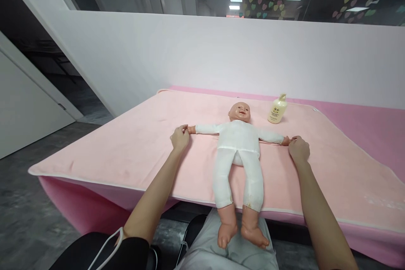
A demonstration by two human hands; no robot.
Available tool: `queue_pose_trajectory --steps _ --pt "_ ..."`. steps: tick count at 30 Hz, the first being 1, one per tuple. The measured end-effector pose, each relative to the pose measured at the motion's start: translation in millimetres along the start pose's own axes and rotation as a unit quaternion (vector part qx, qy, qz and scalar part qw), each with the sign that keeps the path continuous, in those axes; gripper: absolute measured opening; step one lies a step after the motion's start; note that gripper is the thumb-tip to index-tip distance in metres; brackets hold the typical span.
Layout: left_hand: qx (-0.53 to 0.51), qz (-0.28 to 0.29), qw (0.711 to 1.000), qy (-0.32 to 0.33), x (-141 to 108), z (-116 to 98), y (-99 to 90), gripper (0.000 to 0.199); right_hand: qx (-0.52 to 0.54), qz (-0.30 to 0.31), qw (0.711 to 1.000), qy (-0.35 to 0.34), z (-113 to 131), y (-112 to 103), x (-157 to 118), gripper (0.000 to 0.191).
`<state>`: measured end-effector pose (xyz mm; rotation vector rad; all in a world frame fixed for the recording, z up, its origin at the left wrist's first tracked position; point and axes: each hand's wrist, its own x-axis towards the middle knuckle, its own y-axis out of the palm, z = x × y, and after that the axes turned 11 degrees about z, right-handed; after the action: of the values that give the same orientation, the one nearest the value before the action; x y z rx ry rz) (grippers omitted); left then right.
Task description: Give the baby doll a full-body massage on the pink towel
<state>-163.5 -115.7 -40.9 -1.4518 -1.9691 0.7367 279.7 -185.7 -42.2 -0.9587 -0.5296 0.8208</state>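
Pink-covered tabletop (126, 147) carries the doll (238, 137), face-up, feet (227, 225) overhanging the near edge. The left hand (180, 138) and right hand (299, 149) each pinch an outstretched arm's (207, 128) end; uneven pulling could slide it off, or a careless lift might knock the pump bottle (276, 112).

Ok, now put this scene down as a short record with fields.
Doll: face up, arms spread, feet past the blanket's near edge
Left hand: holds one doll hand
Right hand: holds the other doll hand
Pump bottle: pale yellow, standing to the right of the doll's head
Blanket: peach-pink, under the doll
Cloth: deeper pink, beneath the blanket
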Motion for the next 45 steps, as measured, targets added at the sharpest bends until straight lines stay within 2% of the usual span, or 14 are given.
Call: queue_pose_trajectory --steps 4,11,24,34,45 --pt "0.007 -0.002 1.000 0.003 0.5 0.5 0.0 0.037 0.008 -0.008 1.000 -0.007 -1.7 1.3 1.8 0.032" --pt "0.012 0.000 1.000 0.002 0.9 1.0 0.5 0.037 -0.001 0.018 1.000 0.006 1.4 -2.1 0.4 0.033" --pt "0.023 0.004 1.000 -0.003 -0.5 -1.7 -0.8 0.038 -0.009 0.008 1.000 0.002 2.8 -2.9 -2.2 0.033" --pt "0.035 0.004 0.999 -0.011 -0.5 -2.2 -0.3 0.038 -0.027 0.035 0.999 0.019 7.5 -7.0 -5.1 0.035" --pt "0.032 0.002 0.999 -0.011 0.2 -1.8 0.2 0.037 -0.031 0.029 0.999 0.014 6.3 -6.0 -4.6 0.034"
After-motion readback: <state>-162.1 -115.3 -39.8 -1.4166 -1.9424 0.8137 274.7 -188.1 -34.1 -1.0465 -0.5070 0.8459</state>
